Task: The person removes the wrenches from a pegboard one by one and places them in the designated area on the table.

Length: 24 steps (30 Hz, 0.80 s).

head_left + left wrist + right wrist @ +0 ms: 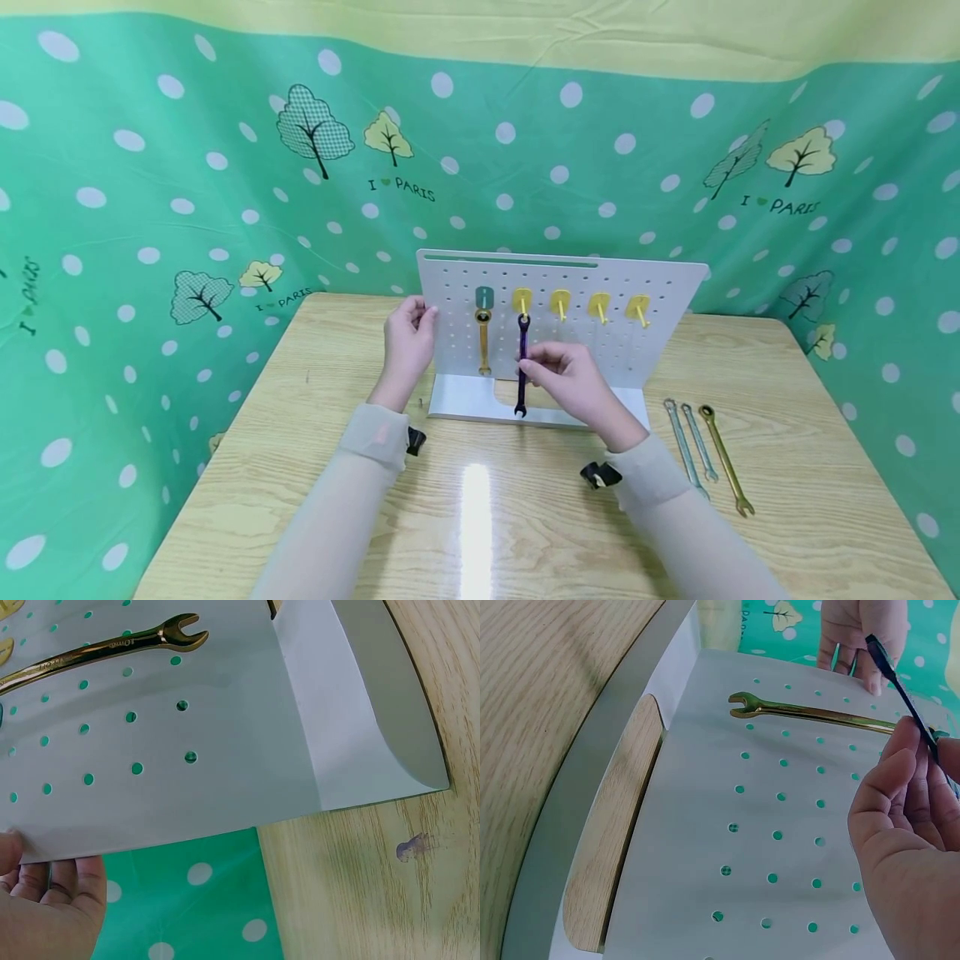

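A white pegboard (465, 350) stands upright on the table, carrying a green hook (484, 297) and several yellow hooks (560, 305). My left hand (410, 337) grips its left edge, thumb on the front and fingers behind, as the left wrist view (52, 900) also shows. Between thumb and fingers my right hand (566, 375) pinches a dark purple combination wrench (522, 371). That wrench hangs upright, open jaw down, its ring end right at the tip of the leftmost yellow hook. From the green hook hangs a gold combination wrench (483, 346), marked 10mm in the left wrist view.
To the right of the board, two silvery combination wrenches (681, 442) and a longer gold one (723, 458) lie on the wooden table (360, 517). A green dotted curtain (525, 167) hangs close behind and along both sides.
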### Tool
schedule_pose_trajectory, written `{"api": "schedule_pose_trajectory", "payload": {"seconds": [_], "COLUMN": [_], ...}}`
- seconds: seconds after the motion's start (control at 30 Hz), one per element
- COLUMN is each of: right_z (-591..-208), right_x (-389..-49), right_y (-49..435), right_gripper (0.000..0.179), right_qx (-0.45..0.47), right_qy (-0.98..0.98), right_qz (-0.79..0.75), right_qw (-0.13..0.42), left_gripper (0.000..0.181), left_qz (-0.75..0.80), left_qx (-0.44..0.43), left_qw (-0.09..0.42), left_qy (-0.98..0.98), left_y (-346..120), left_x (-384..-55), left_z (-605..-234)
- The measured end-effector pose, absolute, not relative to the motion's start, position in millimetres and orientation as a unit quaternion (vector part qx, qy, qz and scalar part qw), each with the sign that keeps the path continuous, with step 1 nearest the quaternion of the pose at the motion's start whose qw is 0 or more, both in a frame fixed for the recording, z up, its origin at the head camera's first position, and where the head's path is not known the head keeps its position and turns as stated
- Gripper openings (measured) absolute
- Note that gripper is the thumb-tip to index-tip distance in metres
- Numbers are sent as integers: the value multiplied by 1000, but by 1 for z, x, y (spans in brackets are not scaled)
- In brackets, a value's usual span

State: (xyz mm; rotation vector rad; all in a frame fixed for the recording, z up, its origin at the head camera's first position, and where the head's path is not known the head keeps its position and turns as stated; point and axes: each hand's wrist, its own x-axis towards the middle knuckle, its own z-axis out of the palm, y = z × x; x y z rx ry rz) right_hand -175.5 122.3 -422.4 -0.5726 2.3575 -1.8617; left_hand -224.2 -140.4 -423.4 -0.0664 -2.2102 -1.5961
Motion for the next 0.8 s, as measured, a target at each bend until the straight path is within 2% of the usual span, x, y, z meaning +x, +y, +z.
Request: {"api": "schedule_pose_trajectory", "payload": {"seconds": [0.8], "right_z": [-420], "right_x": [-174], "right_y": [124], "right_gripper": [13], "right_qx": [-195], "right_qy": [757], "right_qz": [-621], "right_qw": [57], "left_gripper": [10], "left_qz": [-575], "left_qx": [-20], "left_qw": [197], "left_qy": [-794], "left_y": [-141], "left_x": [-225], "left_z": [-426]}}
